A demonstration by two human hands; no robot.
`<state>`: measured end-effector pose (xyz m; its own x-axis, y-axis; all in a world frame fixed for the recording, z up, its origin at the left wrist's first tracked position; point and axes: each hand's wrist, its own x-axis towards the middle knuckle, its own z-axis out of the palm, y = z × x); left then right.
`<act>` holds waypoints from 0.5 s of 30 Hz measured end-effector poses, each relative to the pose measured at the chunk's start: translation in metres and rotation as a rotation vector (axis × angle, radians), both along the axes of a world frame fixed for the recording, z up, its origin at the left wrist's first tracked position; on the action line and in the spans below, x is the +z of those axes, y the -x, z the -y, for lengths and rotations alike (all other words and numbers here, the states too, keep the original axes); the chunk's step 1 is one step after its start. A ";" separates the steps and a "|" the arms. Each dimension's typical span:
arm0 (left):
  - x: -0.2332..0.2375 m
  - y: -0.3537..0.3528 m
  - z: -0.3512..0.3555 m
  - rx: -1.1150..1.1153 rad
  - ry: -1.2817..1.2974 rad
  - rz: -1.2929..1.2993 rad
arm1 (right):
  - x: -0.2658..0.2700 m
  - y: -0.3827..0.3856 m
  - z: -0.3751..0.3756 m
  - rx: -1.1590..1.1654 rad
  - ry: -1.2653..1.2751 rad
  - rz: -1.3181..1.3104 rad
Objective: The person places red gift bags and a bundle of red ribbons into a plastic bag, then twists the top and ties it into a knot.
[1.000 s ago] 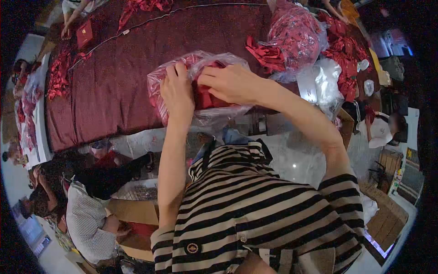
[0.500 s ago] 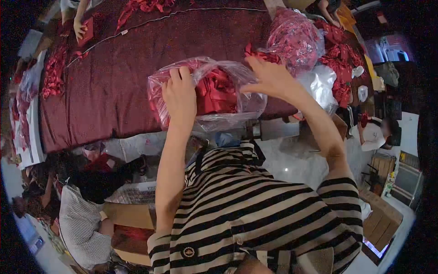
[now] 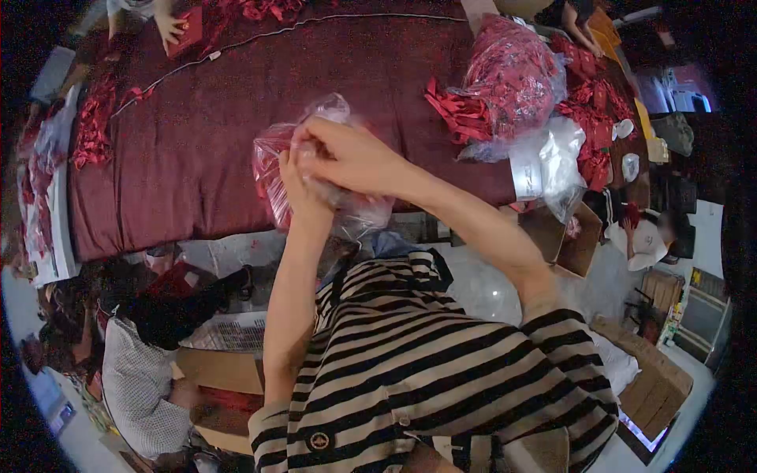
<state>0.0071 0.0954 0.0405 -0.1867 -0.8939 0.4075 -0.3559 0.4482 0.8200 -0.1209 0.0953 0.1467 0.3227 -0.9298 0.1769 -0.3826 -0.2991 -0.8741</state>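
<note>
A clear plastic bag (image 3: 270, 177) with red contents rests at the front of the table, its mouth bunched between my two hands. My left hand (image 3: 306, 193) is closed on the gathered plastic. Across the top of it, my right hand (image 3: 343, 154) is also closed on the bag, with its fingers slightly smeared by motion. The two hands overlap, so the bunched plastic between them is mostly hidden. Loose film sticks out above and below my hands.
A dark red cloth covers the table (image 3: 181, 181). At right stand a large clear bag of red ribbons (image 3: 516, 75), loose red ribbons (image 3: 457, 110) and silvery plastic (image 3: 560, 150). An open carton (image 3: 579, 244) is below. Another person's hand (image 3: 169, 33) touches a red box (image 3: 188, 35).
My right hand has moved left, from the bag's open side onto my left hand. The bag's mouth, open before, is now gathered. The other person's hand and red box shifted right.
</note>
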 end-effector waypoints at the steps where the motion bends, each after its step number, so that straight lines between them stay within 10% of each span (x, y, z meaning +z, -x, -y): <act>1: -0.001 -0.001 0.003 0.030 0.045 0.100 | 0.017 0.009 -0.009 0.086 -0.173 0.004; 7: 0.049 0.017 0.003 0.265 0.234 0.851 | 0.055 0.077 -0.046 0.138 -0.030 0.025; 15: 0.049 0.014 0.004 0.275 0.218 0.927 | 0.006 0.056 -0.098 -0.304 -0.121 -0.460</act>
